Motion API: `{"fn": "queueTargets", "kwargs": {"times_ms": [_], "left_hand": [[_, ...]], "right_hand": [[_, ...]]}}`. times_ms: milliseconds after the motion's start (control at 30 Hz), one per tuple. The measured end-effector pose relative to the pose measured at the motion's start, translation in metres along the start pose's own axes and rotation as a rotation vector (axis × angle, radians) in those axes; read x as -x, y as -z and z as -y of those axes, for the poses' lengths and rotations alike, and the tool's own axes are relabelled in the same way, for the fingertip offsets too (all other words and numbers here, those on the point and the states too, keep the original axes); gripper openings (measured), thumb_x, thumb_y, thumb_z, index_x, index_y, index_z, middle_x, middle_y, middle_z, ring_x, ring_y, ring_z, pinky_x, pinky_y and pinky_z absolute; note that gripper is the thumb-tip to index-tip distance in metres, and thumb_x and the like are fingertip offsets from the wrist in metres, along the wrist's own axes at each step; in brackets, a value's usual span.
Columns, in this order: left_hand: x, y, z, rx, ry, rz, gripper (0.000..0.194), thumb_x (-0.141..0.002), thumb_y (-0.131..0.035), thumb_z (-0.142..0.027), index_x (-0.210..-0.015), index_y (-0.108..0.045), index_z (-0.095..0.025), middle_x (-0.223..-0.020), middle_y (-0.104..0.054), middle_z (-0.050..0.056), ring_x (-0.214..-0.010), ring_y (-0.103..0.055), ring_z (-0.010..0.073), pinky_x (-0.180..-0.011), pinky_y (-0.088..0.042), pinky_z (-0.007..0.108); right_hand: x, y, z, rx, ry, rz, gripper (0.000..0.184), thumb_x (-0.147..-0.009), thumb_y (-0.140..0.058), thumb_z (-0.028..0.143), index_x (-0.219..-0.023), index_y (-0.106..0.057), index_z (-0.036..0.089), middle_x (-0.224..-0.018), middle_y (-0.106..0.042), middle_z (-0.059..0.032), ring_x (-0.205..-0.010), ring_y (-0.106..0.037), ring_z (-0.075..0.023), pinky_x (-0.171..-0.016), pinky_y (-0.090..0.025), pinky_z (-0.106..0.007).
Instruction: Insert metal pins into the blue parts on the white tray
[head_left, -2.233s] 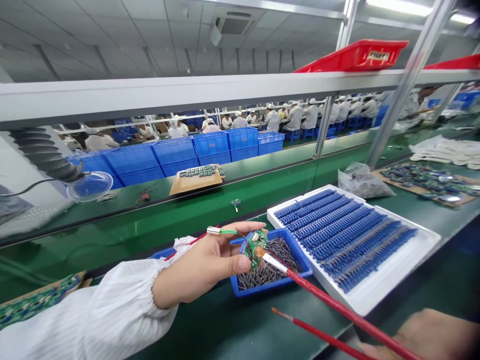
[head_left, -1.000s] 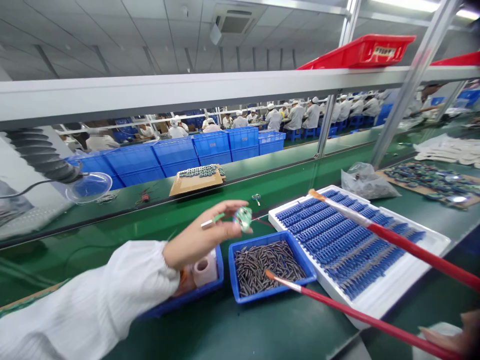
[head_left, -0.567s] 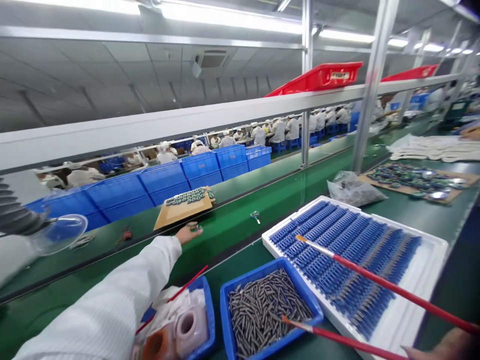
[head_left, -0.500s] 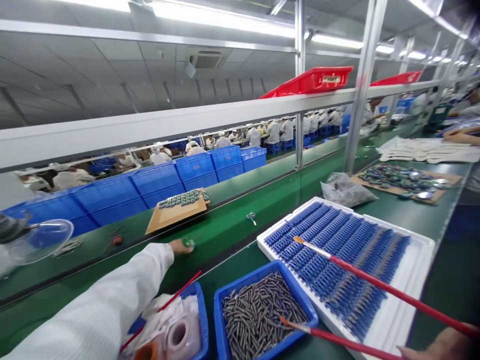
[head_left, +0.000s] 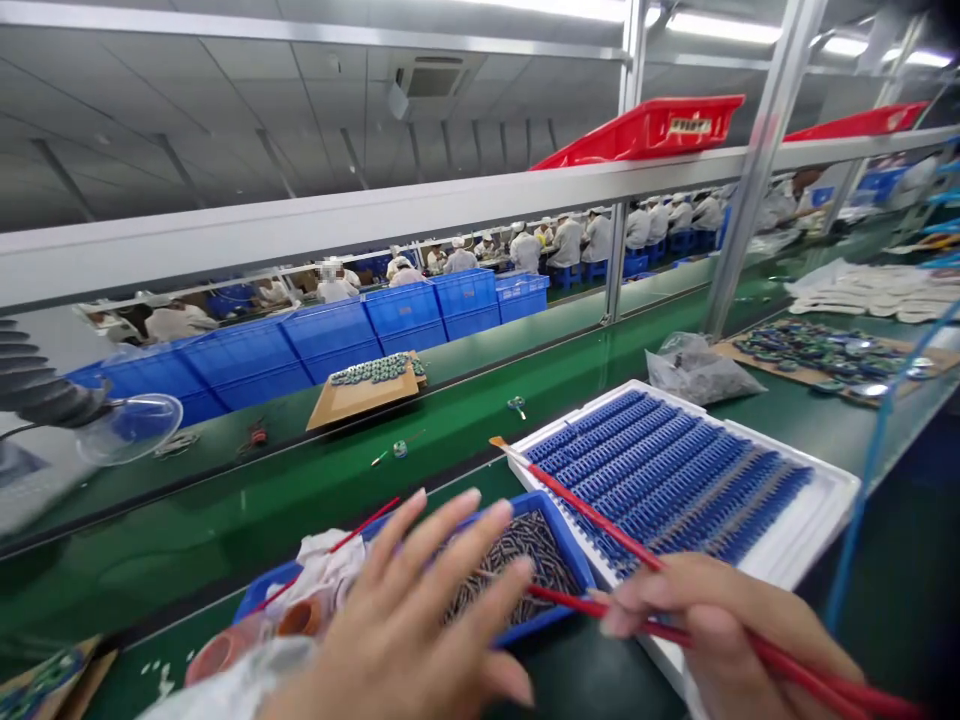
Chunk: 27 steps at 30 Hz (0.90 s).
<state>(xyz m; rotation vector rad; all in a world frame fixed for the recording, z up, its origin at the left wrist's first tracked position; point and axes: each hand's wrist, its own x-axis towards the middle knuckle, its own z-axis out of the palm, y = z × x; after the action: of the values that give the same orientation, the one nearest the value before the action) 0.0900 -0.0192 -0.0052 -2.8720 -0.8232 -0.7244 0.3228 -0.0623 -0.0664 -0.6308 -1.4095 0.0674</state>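
Note:
My left hand point(head_left: 397, 620) hovers with spread fingers over a blue plastic tray point(head_left: 559, 522) of dark metal pins, touching nothing visible. My right hand point(head_left: 712, 620) grips two red-handled brushes, one point(head_left: 592, 505) reaching up over the tray's corner and the other point(head_left: 570, 603) lying lower across the pins. Beside them stands a white tray point(head_left: 817, 510) of blue combs in rows. Farther off, a small green circuit board point(head_left: 400, 449) with a thin wire lies on the green conveyor belt point(head_left: 225, 500). Another blue tray point(head_left: 270, 582) holds white cloth and a tape roll.
Across the belt stand a cardboard sheet point(head_left: 364, 395) of green boards, a row of blue crates point(head_left: 330, 345) and a round magnifier lamp point(head_left: 131, 430). A plastic bag point(head_left: 697, 370) and a board-covered sheet point(head_left: 825, 360) lie to the right. Co-workers in white sit beyond.
My left hand carried the green board out to the belt and let go of it. That hand has come back, open, over the pin tray. My right hand now shows both brushes.

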Motion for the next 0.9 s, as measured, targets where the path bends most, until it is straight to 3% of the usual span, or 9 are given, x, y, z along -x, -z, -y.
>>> {"fn": "queueTargets", "kwargs": {"times_ms": [33,100,167,233,367,467,567,700,900], "left_hand": [[0.004,-0.009,-0.021,-0.065,-0.049,-0.038,0.066,-0.078,-0.073,-0.039,-0.139,-0.049,-0.034,-0.143,-0.053,0.004,-0.138,-0.038,0.0277,-0.119,-0.002,0.037],[0.003,-0.03,-0.046,-0.152,-0.008,-0.126,0.073,-0.081,-0.071,-0.03,-0.146,-0.038,-0.032,-0.153,-0.037,0.002,-0.148,-0.018,0.0246,-0.119,0.008,0.039],[-0.007,-0.052,-0.053,-0.186,0.089,-0.226,0.07,-0.084,-0.066,-0.02,-0.147,-0.036,-0.031,-0.161,-0.018,0.0,-0.15,-0.001,0.0255,-0.119,0.008,0.046],[-0.021,-0.069,-0.05,-0.213,0.135,-0.322,0.066,-0.086,-0.061,-0.018,-0.146,-0.037,-0.029,-0.163,-0.008,0.002,-0.15,0.003,0.0275,-0.119,0.004,0.051],[-0.045,-0.081,-0.037,-0.344,0.086,-0.506,0.051,-0.096,-0.045,-0.021,-0.145,-0.036,-0.014,-0.153,-0.035,0.018,-0.147,-0.016,0.0316,-0.116,-0.01,0.057],[-0.054,-0.076,-0.034,-0.417,0.052,-0.532,0.044,-0.095,-0.047,-0.025,-0.136,-0.048,-0.01,-0.146,-0.04,0.024,-0.136,-0.031,0.0356,-0.108,-0.03,0.055],[-0.057,-0.072,-0.034,-0.443,0.031,-0.573,0.035,-0.095,-0.05,-0.025,-0.127,-0.058,-0.017,-0.141,-0.049,0.018,-0.117,-0.042,0.0292,-0.097,-0.039,0.044],[-0.059,-0.071,-0.033,-0.434,0.059,-0.535,0.035,-0.096,-0.047,-0.026,-0.129,-0.057,-0.019,-0.135,-0.059,0.007,-0.091,-0.043,0.0234,-0.08,-0.044,0.036],[-0.061,-0.07,-0.021,-0.458,0.029,-0.422,0.036,-0.095,-0.049,-0.019,-0.129,-0.055,-0.014,-0.127,-0.066,0.006,-0.081,-0.053,0.0198,-0.073,-0.047,0.033]], "right_hand": [[0.0,-0.004,0.005,-0.02,0.001,0.028,0.024,-0.117,-0.047,0.024,-0.099,-0.061,0.015,-0.085,-0.059,-0.0032,-0.07,-0.062,-0.0159,-0.07,-0.055,-0.022],[0.004,-0.006,0.012,0.01,0.035,0.113,0.023,-0.117,-0.045,0.023,-0.104,-0.062,0.015,-0.091,-0.06,-0.0034,-0.081,-0.062,-0.0169,-0.077,-0.054,-0.023],[0.007,-0.005,0.017,0.092,0.112,0.197,0.023,-0.118,-0.041,0.022,-0.108,-0.06,0.013,-0.097,-0.059,-0.0048,-0.087,-0.061,-0.0176,-0.08,-0.053,-0.024],[0.005,-0.005,0.021,0.122,0.184,0.231,0.023,-0.119,-0.038,0.022,-0.11,-0.057,0.011,-0.099,-0.058,-0.0069,-0.087,-0.06,-0.0179,-0.076,-0.054,-0.024],[-0.011,-0.011,0.028,0.097,0.173,0.174,0.03,-0.12,-0.038,0.026,-0.102,-0.056,0.01,-0.096,-0.058,-0.0068,-0.083,-0.06,-0.0168,-0.071,-0.053,-0.022],[-0.021,-0.019,0.025,0.052,0.143,0.176,0.038,-0.12,-0.039,0.032,-0.097,-0.059,0.01,-0.092,-0.057,-0.0062,-0.081,-0.059,-0.0168,-0.073,-0.051,-0.024],[-0.025,-0.027,0.018,0.03,0.131,0.156,0.042,-0.12,-0.041,0.037,-0.096,-0.061,0.009,-0.089,-0.057,-0.0058,-0.08,-0.057,-0.0189,-0.077,-0.047,-0.03],[-0.027,-0.033,0.008,0.03,0.13,0.146,0.044,-0.119,-0.041,0.038,-0.094,-0.061,0.008,-0.088,-0.056,-0.0063,-0.081,-0.053,-0.0199,-0.075,-0.044,-0.03],[-0.024,-0.032,0.003,-0.024,0.052,0.198,0.039,-0.118,-0.046,0.037,-0.103,-0.064,0.006,-0.086,-0.053,-0.0062,-0.076,-0.052,-0.0182,-0.072,-0.043,-0.027]]}}
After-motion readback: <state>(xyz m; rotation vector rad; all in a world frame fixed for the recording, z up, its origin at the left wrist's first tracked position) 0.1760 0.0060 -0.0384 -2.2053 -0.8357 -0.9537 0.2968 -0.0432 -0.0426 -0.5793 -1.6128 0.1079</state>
